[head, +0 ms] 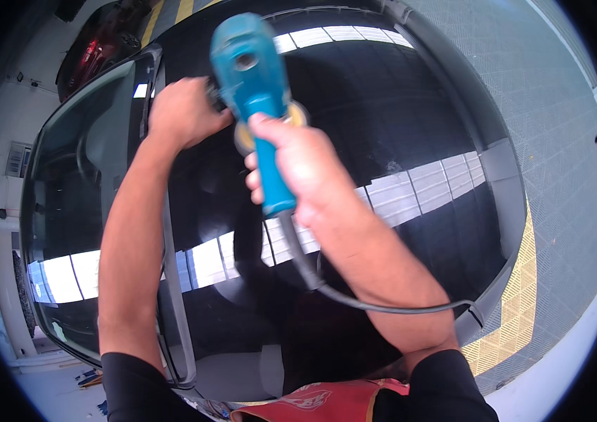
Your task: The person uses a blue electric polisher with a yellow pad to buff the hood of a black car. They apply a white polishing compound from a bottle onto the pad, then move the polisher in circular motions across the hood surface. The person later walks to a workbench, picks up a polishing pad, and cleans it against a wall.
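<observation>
A teal corded car polisher [248,68] stands over the glossy black bonnet [383,116] of a car. My right hand [303,158] is wrapped around its rear grip, the thumb on top. At the front left of the tool my left hand [187,113] is closed around a dark side handle [215,94], much of which the fingers hide. Parts of a yellow polishing pad [298,113] show on both sides beneath the tool body. Whether the pad touches the paint cannot be made out. From the grip, a black power cable [351,301] runs back across my right forearm.
The car's windscreen [82,174] lies to the left, past the wiper cowl [176,295]. A dark red car [103,47] is parked at the upper left. Grey floor tiles [567,184] with a yellow border [520,295] flank the right side. A red apron [314,401] covers my front.
</observation>
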### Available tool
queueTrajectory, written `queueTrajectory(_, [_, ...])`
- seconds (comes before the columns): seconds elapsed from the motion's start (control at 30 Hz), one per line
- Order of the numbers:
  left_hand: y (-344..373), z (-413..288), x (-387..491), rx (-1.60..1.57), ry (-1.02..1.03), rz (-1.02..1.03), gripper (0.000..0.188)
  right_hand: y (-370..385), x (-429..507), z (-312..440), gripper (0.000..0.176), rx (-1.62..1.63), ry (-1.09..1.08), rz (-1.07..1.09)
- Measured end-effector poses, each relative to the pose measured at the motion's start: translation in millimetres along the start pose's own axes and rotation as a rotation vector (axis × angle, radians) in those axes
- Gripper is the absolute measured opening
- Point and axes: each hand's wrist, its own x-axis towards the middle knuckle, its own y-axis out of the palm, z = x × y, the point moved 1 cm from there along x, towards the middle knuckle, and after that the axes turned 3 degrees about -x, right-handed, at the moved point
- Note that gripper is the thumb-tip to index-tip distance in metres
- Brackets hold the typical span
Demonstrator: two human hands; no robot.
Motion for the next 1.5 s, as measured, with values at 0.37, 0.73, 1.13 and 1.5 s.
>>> queueTrajectory(0.37, [12.2,25.6,28.5,-0.008,0.037,-0.017,0.044,24.5,34.9,-2.6,0.035,0.028,-0.051,-0.039])
queueTrajectory(0.73, [20.9,131.0,-62.5,0.019,-0.25,-0.039,0.048,105.1,43.3,-64.9,0.033,-0.075,0.078,0.147])
queueTrajectory(1.13, [27.4,9.1,100.7,0.073,0.107,-0.081,0.06,-1.4,93.5,32.1,0.042,0.034,-0.224,-0.001])
queueTrajectory(1.5, [37.6,62.2,93.7,0.127,0.134,-0.171,0.06,41.7,98.5,2.0,0.029,0.239,-0.241,0.019])
